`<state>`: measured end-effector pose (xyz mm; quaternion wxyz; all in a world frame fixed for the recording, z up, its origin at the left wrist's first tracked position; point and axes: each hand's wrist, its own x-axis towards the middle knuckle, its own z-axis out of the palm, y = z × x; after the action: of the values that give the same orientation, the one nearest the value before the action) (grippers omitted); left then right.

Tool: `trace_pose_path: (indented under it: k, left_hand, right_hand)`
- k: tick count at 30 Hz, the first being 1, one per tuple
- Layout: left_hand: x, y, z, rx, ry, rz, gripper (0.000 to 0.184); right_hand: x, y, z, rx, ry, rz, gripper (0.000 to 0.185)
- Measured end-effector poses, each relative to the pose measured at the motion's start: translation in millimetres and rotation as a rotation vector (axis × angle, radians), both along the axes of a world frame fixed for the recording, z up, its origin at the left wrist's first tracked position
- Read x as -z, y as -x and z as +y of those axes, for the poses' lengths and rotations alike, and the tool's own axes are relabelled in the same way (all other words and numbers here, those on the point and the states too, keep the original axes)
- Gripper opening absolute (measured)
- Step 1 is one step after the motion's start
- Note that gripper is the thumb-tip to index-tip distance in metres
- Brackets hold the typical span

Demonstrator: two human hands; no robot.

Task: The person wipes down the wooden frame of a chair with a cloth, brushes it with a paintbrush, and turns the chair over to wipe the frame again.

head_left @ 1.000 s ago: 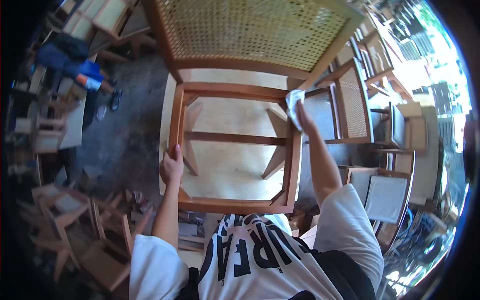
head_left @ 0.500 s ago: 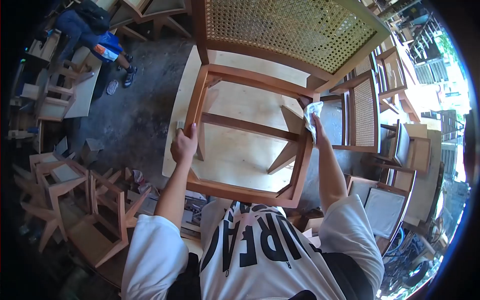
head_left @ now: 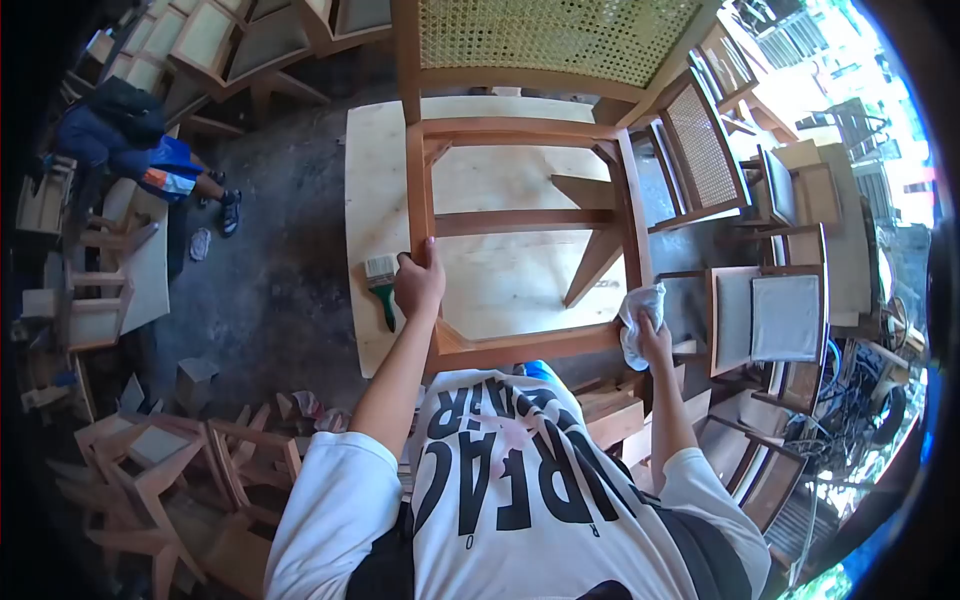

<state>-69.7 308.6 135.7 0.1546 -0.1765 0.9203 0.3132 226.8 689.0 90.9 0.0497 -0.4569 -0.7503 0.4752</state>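
A wooden chair frame [head_left: 525, 222] with a woven cane back [head_left: 560, 45] stands in front of me, its seat opening bare except for a crossbar. My left hand [head_left: 420, 288] is closed around the left side rail. In my right hand [head_left: 655, 342] is a bunched white cloth [head_left: 640, 312], pressed at the near right corner of the seat frame. Beneath the chair lies a pale plywood board [head_left: 375, 170]. A paintbrush [head_left: 382, 288] with a green handle rests on it, just left of my left hand.
Another cane-backed chair [head_left: 703, 140] stands to the right, near a chair with a pale seat panel [head_left: 785, 318]. Bare chair frames [head_left: 150, 470] crowd the lower left. At the upper left is a person in blue shorts [head_left: 172, 165]. Wooden pieces [head_left: 615, 415] lie close on my right.
My right hand has slid the cloth along the right rail towards me, to the near corner. My left hand still grips the left rail. The view has shifted, and the paintbrush now shows fully.
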Motion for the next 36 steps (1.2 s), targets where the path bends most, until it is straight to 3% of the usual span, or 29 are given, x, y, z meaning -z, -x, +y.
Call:
trace_pose_path:
  k: [4,6,7,9,15,19,26,30,36]
  left_hand:
    - [6,-5,-1,0.021,-0.024,0.025,0.064]
    - [6,-3,-2,0.035,-0.029,0.032,0.064]
    - [6,-5,-1,0.030,-0.030,0.023,0.064]
    - [8,-6,-1,0.033,-0.028,0.040,0.064]
    - [10,-4,3,0.018,-0.014,0.061,0.065]
    - [6,-6,6,0.007,0.010,0.103,0.064]
    - [-3,-5,22,-0.071,0.119,0.105,0.063]
    - [1,-6,28,-0.098,0.180,0.119,0.063]
    - [-1,-4,32,-0.144,0.236,0.121,0.063]
  right_hand:
    - [-22,-1,-21,-0.010,-0.298,-0.254,0.050]
    - [-20,2,-20,-0.166,-0.707,-0.214,0.048]
    - [-25,7,-23,-0.154,-0.712,-0.210,0.048]
    - [-31,19,-31,-0.058,-0.461,-0.233,0.048]
    - [-22,42,-7,-0.095,-0.428,-0.348,0.056]
    - [-33,106,9,-0.105,-0.446,-0.392,0.060]
    - [-6,240,72,-0.192,-0.464,-0.174,0.065]
    - [-11,307,94,-0.223,-0.417,-0.246,0.068]
    - [0,343,123,-0.294,-0.353,-0.185,0.076]
